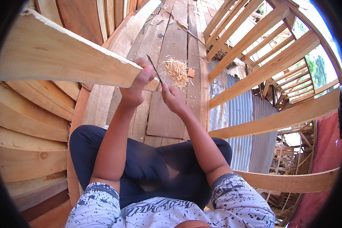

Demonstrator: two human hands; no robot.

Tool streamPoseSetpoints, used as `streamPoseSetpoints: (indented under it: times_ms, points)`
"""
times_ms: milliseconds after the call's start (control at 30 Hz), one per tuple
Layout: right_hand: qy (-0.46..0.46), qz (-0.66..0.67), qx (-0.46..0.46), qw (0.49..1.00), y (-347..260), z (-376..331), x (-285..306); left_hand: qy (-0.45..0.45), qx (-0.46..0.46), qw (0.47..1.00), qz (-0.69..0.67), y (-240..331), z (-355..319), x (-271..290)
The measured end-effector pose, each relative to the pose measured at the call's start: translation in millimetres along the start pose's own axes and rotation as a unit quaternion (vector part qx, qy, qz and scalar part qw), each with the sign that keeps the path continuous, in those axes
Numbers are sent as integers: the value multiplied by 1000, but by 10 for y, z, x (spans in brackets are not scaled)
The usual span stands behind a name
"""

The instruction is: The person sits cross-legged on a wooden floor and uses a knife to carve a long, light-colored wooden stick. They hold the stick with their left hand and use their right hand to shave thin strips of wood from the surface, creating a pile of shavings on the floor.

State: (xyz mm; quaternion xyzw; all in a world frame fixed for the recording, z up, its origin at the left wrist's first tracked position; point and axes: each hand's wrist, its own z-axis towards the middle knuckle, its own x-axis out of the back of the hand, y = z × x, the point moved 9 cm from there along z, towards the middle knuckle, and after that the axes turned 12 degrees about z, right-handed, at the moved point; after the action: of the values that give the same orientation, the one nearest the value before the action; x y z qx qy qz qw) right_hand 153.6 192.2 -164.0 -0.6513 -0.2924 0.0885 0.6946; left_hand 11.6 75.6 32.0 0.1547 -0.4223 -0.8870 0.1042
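Note:
A wide, pale wooden board [72,55] reaches in from the upper left, its near end beside my hands. My left hand [137,84] is wrapped round that end, fingers closed on the wood. In my right hand [173,99] is a knife [154,69] with a thin dark blade, its handle mostly hidden in my fist. The blade points up and away, its tip close by my left fingers. Whether the edge touches the board, I cannot tell. Beyond my right hand, a heap of wood shavings [175,71] lies on the floor.
I sit with legs folded on a plank floor [167,116]. A small orange-brown piece [191,73] lies beside the shavings. Stacked boards [34,138] line my left. A slatted wooden railing [277,117] curves along my right, with corrugated metal sheets [235,125] below it.

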Motion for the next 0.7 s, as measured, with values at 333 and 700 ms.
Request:
streamPoseSetpoints:
  times_ms: [333,700]
  points:
    - [-44,45,-78,995,60,-102,5,-54,-8,998,-24,-26,50,28]
    - [-30,27,-215,976,422,-24,84,-40,1,999,-25,-34,78,60]
